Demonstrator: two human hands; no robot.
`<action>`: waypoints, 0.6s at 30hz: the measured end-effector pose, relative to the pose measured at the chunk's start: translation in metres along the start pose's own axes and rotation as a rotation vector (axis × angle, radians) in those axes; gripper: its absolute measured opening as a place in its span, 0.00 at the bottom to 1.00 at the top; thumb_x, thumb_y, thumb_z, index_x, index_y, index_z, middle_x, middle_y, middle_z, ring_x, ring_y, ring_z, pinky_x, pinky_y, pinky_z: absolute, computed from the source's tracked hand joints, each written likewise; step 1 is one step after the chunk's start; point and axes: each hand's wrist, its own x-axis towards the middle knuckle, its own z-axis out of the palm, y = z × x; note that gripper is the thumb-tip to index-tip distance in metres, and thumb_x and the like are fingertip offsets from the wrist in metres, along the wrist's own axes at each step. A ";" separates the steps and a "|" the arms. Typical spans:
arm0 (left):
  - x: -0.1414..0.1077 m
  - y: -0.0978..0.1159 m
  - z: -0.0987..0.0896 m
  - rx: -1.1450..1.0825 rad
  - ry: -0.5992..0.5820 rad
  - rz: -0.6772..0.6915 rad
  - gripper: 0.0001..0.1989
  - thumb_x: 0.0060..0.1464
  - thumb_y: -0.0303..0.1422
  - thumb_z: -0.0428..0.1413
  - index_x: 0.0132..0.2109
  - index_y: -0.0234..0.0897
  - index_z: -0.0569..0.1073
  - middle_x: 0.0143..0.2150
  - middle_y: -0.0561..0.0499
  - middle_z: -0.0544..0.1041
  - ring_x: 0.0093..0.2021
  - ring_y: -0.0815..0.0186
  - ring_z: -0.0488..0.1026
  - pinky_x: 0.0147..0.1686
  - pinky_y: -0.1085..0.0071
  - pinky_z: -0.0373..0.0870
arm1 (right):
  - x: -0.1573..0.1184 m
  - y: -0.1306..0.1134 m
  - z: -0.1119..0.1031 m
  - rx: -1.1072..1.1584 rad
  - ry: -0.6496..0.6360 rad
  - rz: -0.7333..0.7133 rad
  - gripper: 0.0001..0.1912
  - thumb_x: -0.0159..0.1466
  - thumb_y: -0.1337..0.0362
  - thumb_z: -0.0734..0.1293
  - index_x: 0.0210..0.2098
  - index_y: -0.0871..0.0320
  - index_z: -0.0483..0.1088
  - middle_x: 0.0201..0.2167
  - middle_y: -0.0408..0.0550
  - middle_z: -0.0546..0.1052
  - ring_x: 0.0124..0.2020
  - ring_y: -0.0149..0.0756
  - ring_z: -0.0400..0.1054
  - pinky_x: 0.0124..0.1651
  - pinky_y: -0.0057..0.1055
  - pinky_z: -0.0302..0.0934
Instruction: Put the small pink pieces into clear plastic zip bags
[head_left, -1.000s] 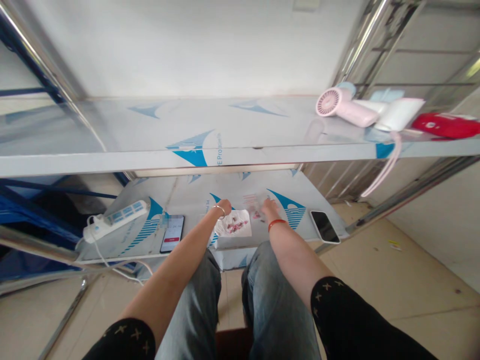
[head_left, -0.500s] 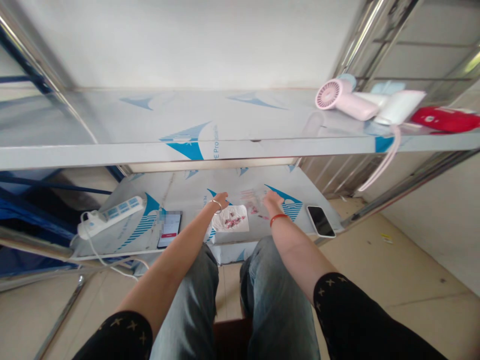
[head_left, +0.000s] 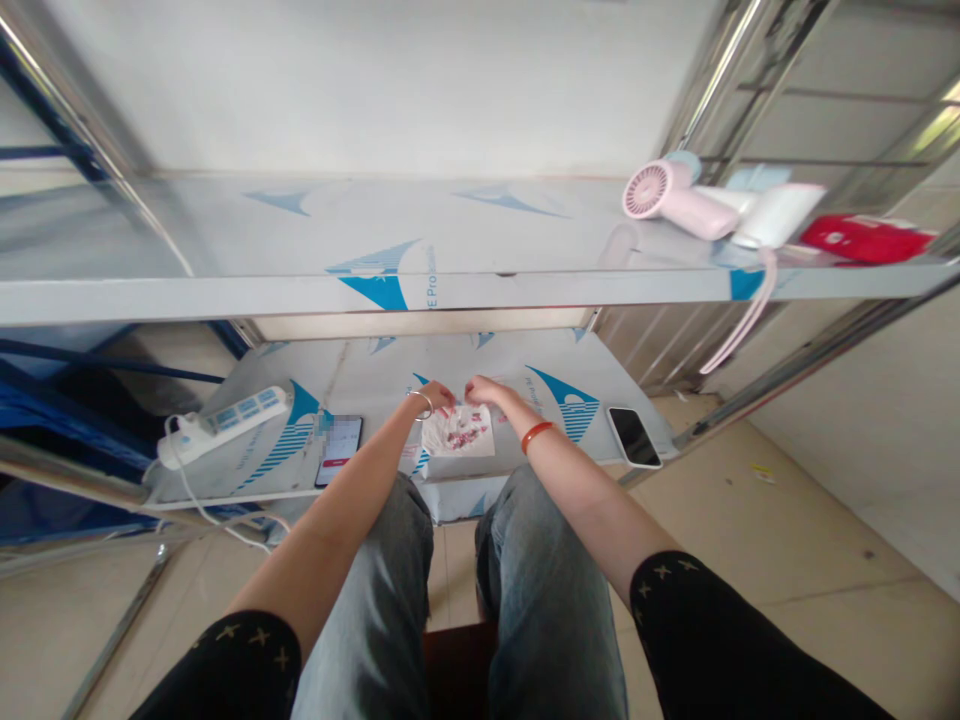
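Observation:
A white sheet [head_left: 459, 436] with red and pink marks lies on the lower metal shelf in front of my knees. My left hand [head_left: 438, 398], with a bracelet at the wrist, is at the sheet's upper left edge, its fingers pinched on something I cannot make out. My right hand [head_left: 480, 390], with a red band at the wrist, is at the sheet's upper right edge, its fingers also closed together; what they hold is too small to tell. The two hands are close together but apart.
On the lower shelf [head_left: 390, 365] are a power strip [head_left: 225, 425] with a white cable, a lit phone [head_left: 340, 450] and a dark-screened phone [head_left: 634, 437]. The upper shelf's edge [head_left: 262, 298] crosses above, bearing a pink fan [head_left: 679, 200] and a red pouch [head_left: 866, 238].
My right hand has moved left from beside the sheet to its upper edge, close to my left hand. A clear film with red bits near my right hand no longer shows there.

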 end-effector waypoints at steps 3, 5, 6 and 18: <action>-0.002 -0.003 -0.003 -0.026 0.025 -0.014 0.08 0.50 0.23 0.54 0.37 0.30 0.78 0.34 0.46 0.80 0.34 0.65 0.77 0.31 0.76 0.69 | -0.002 -0.005 0.002 -0.113 0.004 -0.027 0.09 0.57 0.70 0.67 0.37 0.66 0.75 0.38 0.62 0.78 0.39 0.45 0.73 0.38 0.30 0.62; 0.000 -0.004 -0.004 -0.025 0.078 -0.012 0.08 0.50 0.23 0.54 0.36 0.29 0.78 0.33 0.46 0.80 0.33 0.66 0.76 0.31 0.76 0.69 | -0.002 -0.008 0.002 -0.154 0.050 -0.021 0.13 0.58 0.68 0.67 0.42 0.66 0.74 0.45 0.65 0.75 0.45 0.48 0.71 0.41 0.31 0.62; 0.001 -0.005 -0.004 -0.034 0.109 -0.008 0.08 0.50 0.23 0.54 0.36 0.28 0.78 0.32 0.45 0.80 0.33 0.66 0.76 0.31 0.77 0.69 | -0.001 -0.009 0.002 -0.164 0.086 -0.012 0.15 0.58 0.67 0.67 0.44 0.66 0.72 0.47 0.66 0.74 0.47 0.49 0.70 0.42 0.31 0.62; 0.010 -0.013 -0.011 -0.079 0.235 -0.061 0.11 0.59 0.30 0.50 0.41 0.29 0.76 0.39 0.43 0.80 0.32 0.70 0.76 0.26 0.80 0.66 | -0.006 -0.029 0.004 0.251 -0.075 -0.149 0.10 0.63 0.64 0.66 0.35 0.66 0.73 0.26 0.51 0.78 0.26 0.28 0.68 0.27 0.19 0.56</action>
